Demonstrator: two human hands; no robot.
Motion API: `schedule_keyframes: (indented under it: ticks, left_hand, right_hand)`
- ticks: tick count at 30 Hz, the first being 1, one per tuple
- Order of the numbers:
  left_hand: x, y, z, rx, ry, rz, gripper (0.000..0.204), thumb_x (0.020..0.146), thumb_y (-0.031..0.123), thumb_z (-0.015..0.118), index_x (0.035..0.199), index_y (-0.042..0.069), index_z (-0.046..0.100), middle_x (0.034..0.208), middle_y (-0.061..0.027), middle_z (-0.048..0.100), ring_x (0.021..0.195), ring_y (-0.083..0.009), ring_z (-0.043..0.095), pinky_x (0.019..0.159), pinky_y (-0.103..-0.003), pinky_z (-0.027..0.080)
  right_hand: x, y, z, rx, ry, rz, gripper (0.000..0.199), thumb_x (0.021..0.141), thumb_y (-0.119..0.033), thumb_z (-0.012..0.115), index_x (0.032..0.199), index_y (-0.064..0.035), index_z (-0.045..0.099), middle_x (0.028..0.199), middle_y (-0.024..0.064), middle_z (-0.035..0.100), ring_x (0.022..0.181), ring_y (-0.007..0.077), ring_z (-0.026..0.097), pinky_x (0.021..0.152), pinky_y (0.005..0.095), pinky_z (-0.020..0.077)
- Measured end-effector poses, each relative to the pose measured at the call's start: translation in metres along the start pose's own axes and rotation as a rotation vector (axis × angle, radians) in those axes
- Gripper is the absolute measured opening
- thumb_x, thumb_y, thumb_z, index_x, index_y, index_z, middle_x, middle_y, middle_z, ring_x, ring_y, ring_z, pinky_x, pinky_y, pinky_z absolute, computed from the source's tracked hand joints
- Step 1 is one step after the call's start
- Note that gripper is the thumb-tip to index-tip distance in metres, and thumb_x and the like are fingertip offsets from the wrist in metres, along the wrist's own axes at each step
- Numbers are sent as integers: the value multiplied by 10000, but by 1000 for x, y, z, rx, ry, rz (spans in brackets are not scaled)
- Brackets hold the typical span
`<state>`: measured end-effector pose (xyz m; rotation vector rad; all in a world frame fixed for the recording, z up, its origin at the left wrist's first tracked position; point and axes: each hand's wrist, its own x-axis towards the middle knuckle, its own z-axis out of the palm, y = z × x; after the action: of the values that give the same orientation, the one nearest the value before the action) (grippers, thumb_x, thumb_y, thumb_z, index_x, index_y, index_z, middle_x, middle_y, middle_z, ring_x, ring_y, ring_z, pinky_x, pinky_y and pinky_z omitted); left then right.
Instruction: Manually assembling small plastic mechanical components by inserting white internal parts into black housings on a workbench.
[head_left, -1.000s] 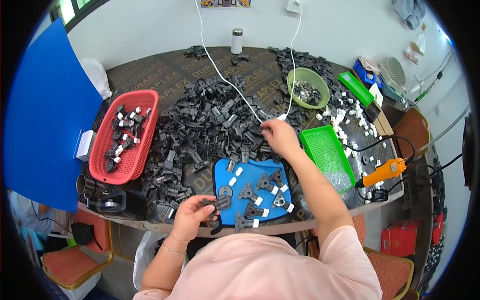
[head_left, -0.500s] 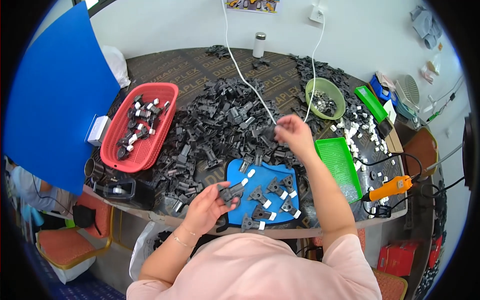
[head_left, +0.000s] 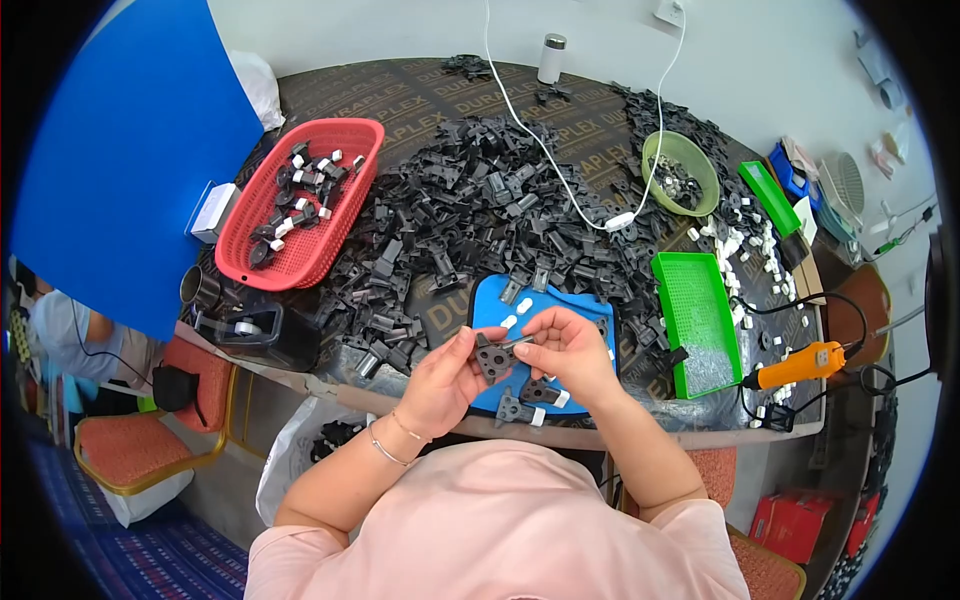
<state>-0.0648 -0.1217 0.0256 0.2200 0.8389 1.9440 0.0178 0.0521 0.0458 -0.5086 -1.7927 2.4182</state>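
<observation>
My left hand (head_left: 440,388) is closed on a black plastic bracket (head_left: 493,362) with a broad, holed plate, held above the blue mat. From the other side my right hand (head_left: 572,352) pinches at the bracket's stem with thumb and forefinger; whether a separate small piece sits in that pinch I cannot make out. Below the hands, a black bracket with a white cap (head_left: 513,407) lies near the front edge of the blue mat (head_left: 484,399). Others like it are partly hidden by my right hand. Loose white caps (head_left: 525,306) lie beyond my fingers.
A large heap of black brackets (head_left: 450,210) spreads behind the mat. To the left stands a red basket (head_left: 228,245) of capped parts, with a tape dispenser (head_left: 270,340) nearer. At right are a green tray (head_left: 698,385), an olive bowl (head_left: 710,190) and an orange electric screwdriver (head_left: 800,366).
My right hand has come back from the heap to meet the bracket in my left hand. Both hands now work together over the mat. The view has shifted slightly.
</observation>
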Motion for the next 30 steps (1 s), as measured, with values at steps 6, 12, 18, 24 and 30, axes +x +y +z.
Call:
schedule_keyframes:
  ticks: [6, 12, 18, 24, 30]
  left_hand:
    - [-10, 0, 5, -12, 18, 43, 368, 1023, 247, 430, 1277, -10, 502, 1192, -71, 581, 1098, -168, 564, 1019, -393, 445]
    - [-15, -6, -1, 240, 27, 95, 360, 930, 13, 538, 1290, 24, 512, 1198, -68, 584, 1101, -150, 558, 993, -370, 475]
    - [-23, -6, 4, 340, 75, 97, 358, 936, 42, 559, 1289, 12, 511, 1169, -74, 600, 1061, -151, 594, 904, -330, 532]
    - [-46, -6, -26, 542, 68, -6, 331, 936, 28, 552, 1264, 17, 518, 1053, -90, 631, 882, -163, 659, 804, -283, 557]
    - [-49, 13, -38, 370, 381, 193, 311, 930, 19, 544, 1236, 38, 494, 1050, -74, 595, 856, -160, 642, 772, -299, 556]
  right_hand:
    - [-5, 21, 3, -220, 102, -117, 247, 792, -2, 747, 958, -8, 565, 767, 6, 617, 586, 20, 547, 503, 161, 420]
    - [-11, 19, 6, -104, 47, -103, 234, 819, -26, 733, 984, 10, 571, 900, 48, 643, 715, 48, 610, 601, 185, 477]
    - [-22, 35, -1, -140, -22, -91, 194, 848, -43, 711, 998, 6, 598, 931, 50, 652, 812, 73, 637, 689, 203, 506]
    - [-21, 12, -1, -690, -236, -138, 133, 866, -125, 685, 961, -41, 644, 905, 52, 654, 806, 144, 634, 702, 291, 498]
    - [26, 17, 15, -1537, -187, -520, 236, 729, -207, 745, 944, -126, 690, 926, 34, 607, 997, 227, 538, 914, 432, 349]
